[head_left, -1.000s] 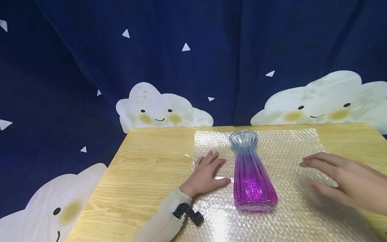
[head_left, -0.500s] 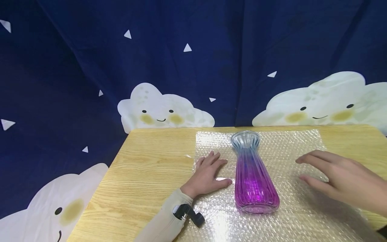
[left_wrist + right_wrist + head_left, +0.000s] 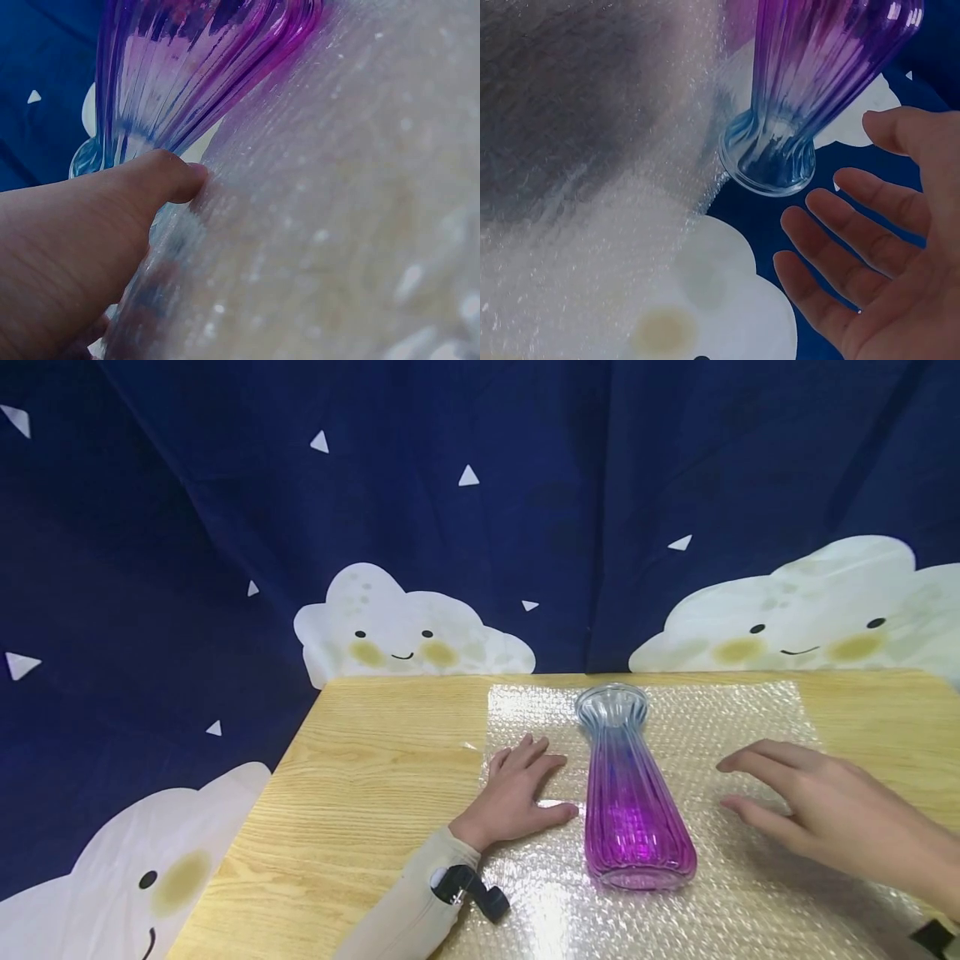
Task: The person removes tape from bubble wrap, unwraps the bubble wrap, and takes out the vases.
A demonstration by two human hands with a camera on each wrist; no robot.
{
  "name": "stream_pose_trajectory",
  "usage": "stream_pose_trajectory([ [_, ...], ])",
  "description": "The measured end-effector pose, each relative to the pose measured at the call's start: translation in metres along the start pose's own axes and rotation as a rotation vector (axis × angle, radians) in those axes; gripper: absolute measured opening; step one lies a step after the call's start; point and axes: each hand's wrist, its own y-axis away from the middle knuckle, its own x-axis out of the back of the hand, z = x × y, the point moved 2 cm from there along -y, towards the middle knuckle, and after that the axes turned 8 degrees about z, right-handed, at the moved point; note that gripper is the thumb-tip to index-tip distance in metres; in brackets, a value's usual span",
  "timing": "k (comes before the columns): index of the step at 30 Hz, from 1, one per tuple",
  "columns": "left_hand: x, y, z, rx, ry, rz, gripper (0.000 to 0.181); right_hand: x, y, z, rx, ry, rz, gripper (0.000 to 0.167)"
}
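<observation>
A ribbed glass vase point(image 3: 633, 802), purple at the base and fading to clear blue at its flared mouth, lies on its side on a sheet of bubble wrap point(image 3: 547, 885). Its mouth points toward the back of the table. Just left of the vase, my left hand point(image 3: 513, 802) rests on the bubble wrap with fingers spread and the thumb near the glass. My right hand point(image 3: 810, 802) hovers to the right of the vase, fingers extended and apart from it. The right wrist view shows that hand's palm point(image 3: 877, 300) and several loosely bent fingers, holding nothing.
The light wooden table point(image 3: 360, 760) shows around the bubble wrap on the left and at the right. Behind it hangs a dark blue curtain point(image 3: 420, 518) printed with white clouds and small triangles. A black wrist strap point(image 3: 472, 889) sits on the left sleeve.
My right hand has moved left, closer to the vase. My left hand and the vase have stayed in place, apart from a slight shift of the whole view.
</observation>
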Motion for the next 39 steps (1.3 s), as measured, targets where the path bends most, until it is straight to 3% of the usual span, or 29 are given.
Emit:
stream_pose_trajectory([
  [12, 0.001, 0.000, 0.001, 0.010, 0.005, -0.007, 0.074, -0.011, -0.003, -0.004, -0.072, -0.029, -0.064, 0.032],
  [23, 0.000, 0.000, 0.002, 0.002, -0.006, -0.005, 0.074, -0.021, -0.005, -0.003, -0.118, -0.075, -0.045, 0.035],
  [30, 0.001, 0.000, 0.001, -0.002, -0.006, 0.002, 0.074, -0.025, -0.005, -0.003, -0.224, -0.106, -0.082, 0.035],
  [39, 0.000, 0.000, 0.001, 0.011, -0.007, -0.013, 0.074, -0.038, -0.004, -0.003, -0.323, -0.255, -0.082, 0.033],
])
